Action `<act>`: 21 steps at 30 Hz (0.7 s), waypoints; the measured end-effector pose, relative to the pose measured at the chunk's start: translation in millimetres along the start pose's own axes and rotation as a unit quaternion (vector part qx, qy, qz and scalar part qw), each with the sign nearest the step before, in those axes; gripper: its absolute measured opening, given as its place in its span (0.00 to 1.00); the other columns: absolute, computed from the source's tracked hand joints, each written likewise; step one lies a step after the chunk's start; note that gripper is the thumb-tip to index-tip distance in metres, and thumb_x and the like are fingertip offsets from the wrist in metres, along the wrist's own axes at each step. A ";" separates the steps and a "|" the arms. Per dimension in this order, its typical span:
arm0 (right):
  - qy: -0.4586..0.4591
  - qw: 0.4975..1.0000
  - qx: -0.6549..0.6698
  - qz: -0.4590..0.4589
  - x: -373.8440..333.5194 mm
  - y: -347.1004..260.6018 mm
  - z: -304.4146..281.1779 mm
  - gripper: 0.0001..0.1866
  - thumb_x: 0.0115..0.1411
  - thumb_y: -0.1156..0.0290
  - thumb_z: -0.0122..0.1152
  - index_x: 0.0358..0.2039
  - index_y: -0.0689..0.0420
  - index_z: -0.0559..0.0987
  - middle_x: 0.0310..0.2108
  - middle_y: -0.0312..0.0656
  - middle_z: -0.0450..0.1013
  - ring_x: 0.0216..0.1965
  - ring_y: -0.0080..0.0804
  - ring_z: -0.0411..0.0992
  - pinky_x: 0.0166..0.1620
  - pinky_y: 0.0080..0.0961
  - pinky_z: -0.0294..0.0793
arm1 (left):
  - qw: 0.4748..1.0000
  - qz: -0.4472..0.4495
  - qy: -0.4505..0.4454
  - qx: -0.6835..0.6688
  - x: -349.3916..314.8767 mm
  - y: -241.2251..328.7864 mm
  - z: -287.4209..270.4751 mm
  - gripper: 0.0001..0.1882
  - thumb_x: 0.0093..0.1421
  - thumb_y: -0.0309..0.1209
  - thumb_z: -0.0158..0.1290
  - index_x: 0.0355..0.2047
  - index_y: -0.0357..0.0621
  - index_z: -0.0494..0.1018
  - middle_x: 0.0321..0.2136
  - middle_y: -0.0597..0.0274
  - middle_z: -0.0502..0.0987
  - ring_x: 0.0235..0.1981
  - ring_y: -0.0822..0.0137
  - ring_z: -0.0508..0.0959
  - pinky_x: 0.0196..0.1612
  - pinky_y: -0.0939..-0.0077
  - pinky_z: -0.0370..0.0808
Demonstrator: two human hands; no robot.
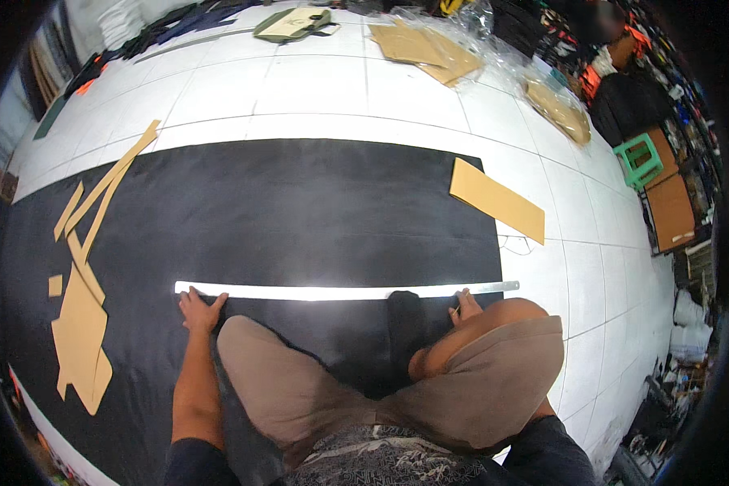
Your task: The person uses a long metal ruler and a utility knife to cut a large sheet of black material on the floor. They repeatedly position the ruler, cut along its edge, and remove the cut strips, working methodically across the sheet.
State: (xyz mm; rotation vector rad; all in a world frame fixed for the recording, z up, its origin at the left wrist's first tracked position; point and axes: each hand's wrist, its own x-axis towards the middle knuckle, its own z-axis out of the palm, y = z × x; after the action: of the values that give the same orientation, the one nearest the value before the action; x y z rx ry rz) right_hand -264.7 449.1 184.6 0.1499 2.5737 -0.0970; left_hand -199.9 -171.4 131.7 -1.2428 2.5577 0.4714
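A long metal ruler [324,292] lies crosswise on a large sheet of black material [300,211] spread over the floor. My left hand [201,309] rests at the ruler's left end, thumb spread away from the fingers, fingertips against its near edge. Toward the other end, my right hand [466,308] touches the near edge with its fingers bent. A small thin light thing shows between those fingers, too small to name. My right knee hides part of that hand. The ruler's right tip reaches past the sheet's edge over the white tiles.
Tan cut pieces and strips [81,324] lie on the sheet's left side. A tan rectangular panel [498,200] straddles its far right corner. Beyond are wrapped tan sheets [425,49], an olive bag [292,26] and a green stool [640,160]. My dark-socked foot [405,324] stands beside the ruler.
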 end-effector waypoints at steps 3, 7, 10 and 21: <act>-0.008 1.000 0.003 0.010 10.1 14.6 -25.8 0.15 0.68 0.63 0.57 0.51 0.55 0.79 0.55 0.58 0.74 0.53 0.55 0.76 0.53 0.48 0.77 | 1.000 -0.002 0.003 -0.004 4.4 -5.1 1.1 0.64 0.47 0.66 0.65 0.74 0.45 0.50 0.75 0.45 0.44 0.74 0.44 0.46 0.66 0.25 0.54; 0.327 0.936 -0.036 -0.125 87.6 83.4 -47.7 0.17 0.66 0.60 0.56 0.28 0.60 0.82 0.29 0.54 0.73 0.33 0.56 0.74 0.38 0.53 0.73 | 1.000 -0.022 -0.006 -0.016 3.7 -0.2 1.4 0.64 0.48 0.68 0.64 0.74 0.46 0.48 0.75 0.44 0.43 0.75 0.44 0.45 0.70 0.33 0.50; 0.377 0.897 0.091 -0.213 168.4 100.4 -94.7 0.12 0.62 0.73 0.55 0.45 0.66 0.77 0.44 0.60 0.72 0.44 0.61 0.73 0.50 0.49 0.73 | 0.998 -0.059 -0.012 0.006 11.0 -4.6 6.4 0.68 0.45 0.71 0.63 0.75 0.47 0.44 0.76 0.49 0.39 0.76 0.44 0.40 0.68 0.25 0.45; 0.188 0.977 -0.009 -0.097 342.6 35.9 -186.3 0.53 0.42 0.33 0.75 0.65 0.49 0.71 0.59 0.45 0.70 0.62 0.46 0.69 0.61 0.44 0.72 | 1.000 0.014 0.013 0.003 21.5 -26.3 22.6 0.67 0.48 0.63 0.68 0.73 0.34 0.45 0.73 0.34 0.41 0.75 0.40 0.42 0.73 0.41 0.45</act>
State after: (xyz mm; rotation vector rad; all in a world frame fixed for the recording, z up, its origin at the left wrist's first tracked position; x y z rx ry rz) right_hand -646.2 533.1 157.0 -0.1021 2.9606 -0.1275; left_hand -190.0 -193.0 98.5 -1.2202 2.5989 0.4571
